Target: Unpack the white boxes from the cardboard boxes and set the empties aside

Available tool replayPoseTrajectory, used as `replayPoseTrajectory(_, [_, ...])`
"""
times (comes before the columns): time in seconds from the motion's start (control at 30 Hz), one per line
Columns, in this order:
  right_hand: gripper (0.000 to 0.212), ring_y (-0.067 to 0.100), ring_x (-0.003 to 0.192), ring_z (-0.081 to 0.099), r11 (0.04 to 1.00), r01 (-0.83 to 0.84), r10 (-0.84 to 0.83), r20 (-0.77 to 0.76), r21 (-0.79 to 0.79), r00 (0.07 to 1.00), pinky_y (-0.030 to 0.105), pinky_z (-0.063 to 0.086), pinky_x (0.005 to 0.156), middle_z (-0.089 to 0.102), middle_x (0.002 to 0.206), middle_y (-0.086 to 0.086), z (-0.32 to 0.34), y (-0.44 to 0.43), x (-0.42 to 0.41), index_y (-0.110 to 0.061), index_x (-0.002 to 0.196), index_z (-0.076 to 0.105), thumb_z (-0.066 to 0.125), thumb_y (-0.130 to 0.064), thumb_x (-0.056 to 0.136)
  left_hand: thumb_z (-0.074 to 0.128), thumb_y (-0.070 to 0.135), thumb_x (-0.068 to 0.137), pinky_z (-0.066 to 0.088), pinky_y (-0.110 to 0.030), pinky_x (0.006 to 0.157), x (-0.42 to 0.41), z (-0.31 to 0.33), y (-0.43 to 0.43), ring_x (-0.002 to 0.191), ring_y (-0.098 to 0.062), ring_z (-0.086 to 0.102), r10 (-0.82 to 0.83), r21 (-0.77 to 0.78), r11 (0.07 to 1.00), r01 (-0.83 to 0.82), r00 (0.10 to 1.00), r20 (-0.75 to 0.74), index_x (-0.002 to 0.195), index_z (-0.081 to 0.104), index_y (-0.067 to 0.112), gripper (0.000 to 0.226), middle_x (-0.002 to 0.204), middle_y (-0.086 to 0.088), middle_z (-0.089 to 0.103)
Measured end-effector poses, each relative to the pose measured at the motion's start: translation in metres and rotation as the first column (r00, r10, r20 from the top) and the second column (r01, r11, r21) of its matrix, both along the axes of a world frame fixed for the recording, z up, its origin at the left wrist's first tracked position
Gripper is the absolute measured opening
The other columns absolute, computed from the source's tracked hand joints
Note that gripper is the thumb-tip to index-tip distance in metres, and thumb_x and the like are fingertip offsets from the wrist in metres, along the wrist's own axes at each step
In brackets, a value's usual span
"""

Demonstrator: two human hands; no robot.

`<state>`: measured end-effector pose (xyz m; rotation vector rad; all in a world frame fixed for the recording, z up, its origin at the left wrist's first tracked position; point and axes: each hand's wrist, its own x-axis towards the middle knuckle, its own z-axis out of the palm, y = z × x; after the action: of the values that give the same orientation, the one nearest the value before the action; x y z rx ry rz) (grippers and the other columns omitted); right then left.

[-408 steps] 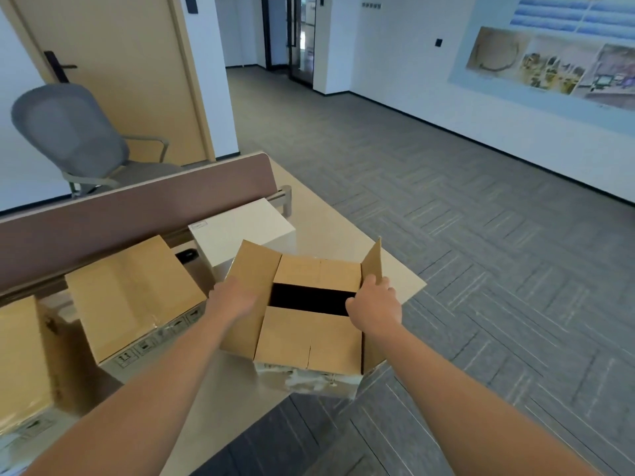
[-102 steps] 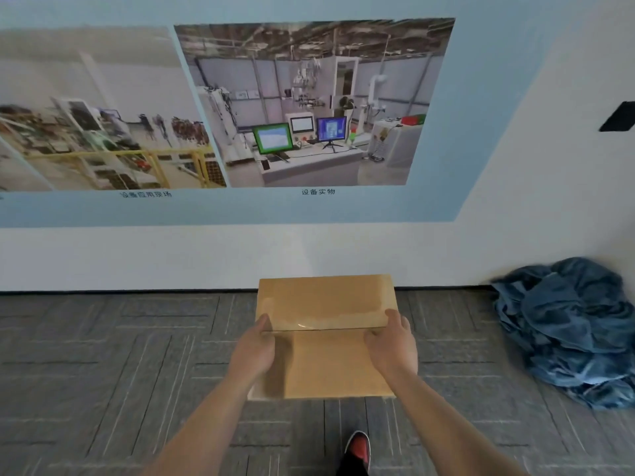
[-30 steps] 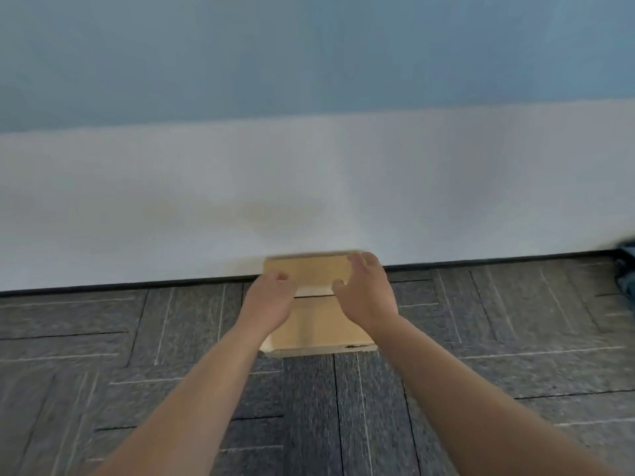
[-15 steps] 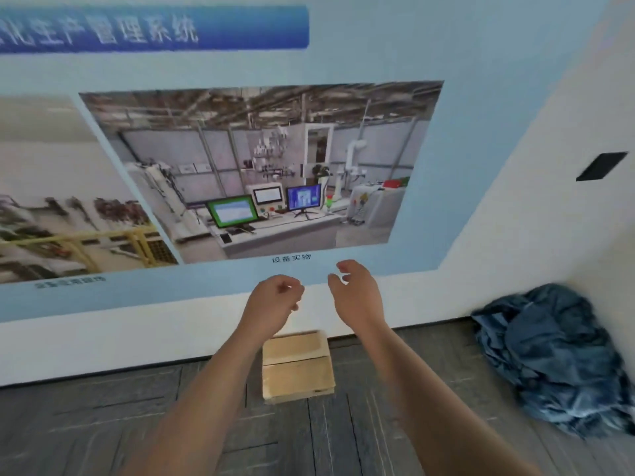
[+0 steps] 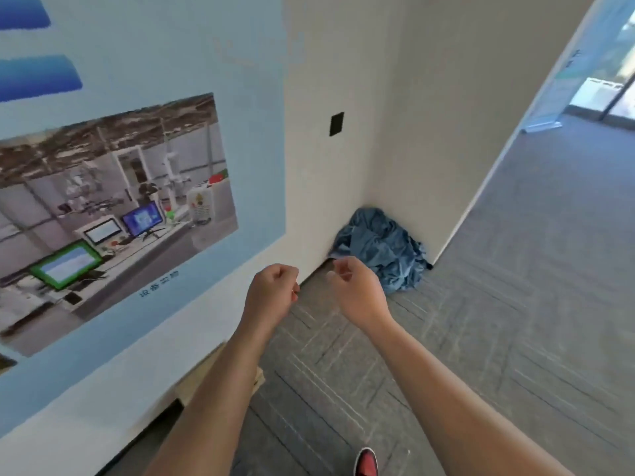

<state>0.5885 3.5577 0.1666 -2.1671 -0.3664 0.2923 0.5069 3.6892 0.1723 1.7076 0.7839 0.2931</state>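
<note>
hands empty: left hand (image 5: 271, 293) fisted, right hand (image 5: 359, 293) loosely curled | cardboard box (image 5: 199, 383) by wall (image 5: 343, 63) | poster caption (image 5: 158, 284) blurred

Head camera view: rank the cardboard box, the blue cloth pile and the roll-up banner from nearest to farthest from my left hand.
1. cardboard box: on the floor by the wall, below the left hand.
2. blue cloth pile: in the corner ahead.
3. roll-up banner: far right, beyond the opening.

Left hand (image 5: 271, 293) fisted, right hand (image 5: 357, 293) loosely curled, both empty. Cardboard box (image 5: 197, 377) on floor against wall, half hidden behind left forearm. Blue cloth (image 5: 381, 249) heaped in corner.
</note>
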Motion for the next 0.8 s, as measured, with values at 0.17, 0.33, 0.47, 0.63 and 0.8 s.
replayPoseTrajectory(0.17, [0.019, 0.015, 0.085, 0.063, 0.968, 0.250, -0.250, 0.032, 0.016, 0.968, 0.039, 0.056, 0.077, 0.060, 0.097, -0.013, 0.012, -0.136, -0.017, -0.026, 0.115, 0.058, 0.059, -0.031, 0.096, 0.058, 0.027, 0.089, 0.057, -0.051, 0.080, 0.030, 0.007, -0.116, 0.070, -0.026, 0.067, -0.274, -0.018, 0.961, 0.274, 0.962, 0.002, 0.078, 0.069, 0.009, 0.023, 0.066, -0.003, 0.068])
replayPoseTrajectory(0.33, [0.025, 0.011, 0.082, 0.061, 0.862, 0.501, -0.503, 0.006, 0.084, 0.864, 0.031, 0.052, 0.072, 0.064, 0.096, -0.007, 0.016, -0.288, -0.037, -0.021, 0.119, 0.062, 0.060, -0.029, 0.095, 0.056, 0.033, 0.091, 0.058, -0.049, 0.078, 0.046, 0.025, -0.260, 0.073, -0.028, 0.068, -0.527, 0.081, 0.847, 0.526, 0.850, -0.003, 0.076, 0.068, 0.014, 0.027, 0.069, -0.005, 0.069])
replayPoseTrajectory(0.47, [0.022, 0.003, 0.082, 0.060, 0.734, 0.664, -0.671, 0.002, 0.143, 0.741, 0.026, 0.049, 0.073, 0.066, 0.096, -0.009, 0.015, -0.433, -0.068, -0.021, 0.116, 0.063, 0.060, -0.029, 0.095, 0.055, 0.031, 0.094, 0.056, -0.043, 0.071, 0.047, 0.026, -0.405, 0.060, -0.016, 0.061, -0.692, 0.145, 0.712, 0.687, 0.721, -0.020, 0.075, 0.065, 0.013, 0.028, 0.063, 0.001, 0.065])
replayPoseTrajectory(0.63, [0.022, 0.001, 0.083, 0.059, 0.548, 0.815, -0.831, 0.010, 0.188, 0.556, 0.017, 0.042, 0.068, 0.065, 0.095, -0.009, 0.011, -0.632, -0.124, -0.016, 0.115, 0.065, 0.060, -0.025, 0.095, 0.056, 0.024, 0.095, 0.056, -0.044, 0.076, 0.031, 0.030, -0.615, 0.060, -0.018, 0.060, -0.834, 0.126, 0.546, 0.828, 0.552, -0.018, 0.082, 0.067, 0.010, 0.023, 0.067, -0.003, 0.066])
replayPoseTrajectory(0.8, [0.019, 0.006, 0.083, 0.059, 0.322, 0.918, -0.944, 0.000, 0.232, 0.331, 0.012, 0.039, 0.066, 0.063, 0.090, -0.010, 0.020, -0.803, -0.189, -0.014, 0.112, 0.065, 0.061, -0.021, 0.095, 0.055, 0.018, 0.096, 0.055, -0.045, 0.073, -0.008, 0.046, -0.808, 0.055, -0.017, 0.056, -0.929, 0.116, 0.370, 0.922, 0.371, 0.020, 0.087, 0.067, 0.003, 0.021, 0.067, -0.004, 0.063])
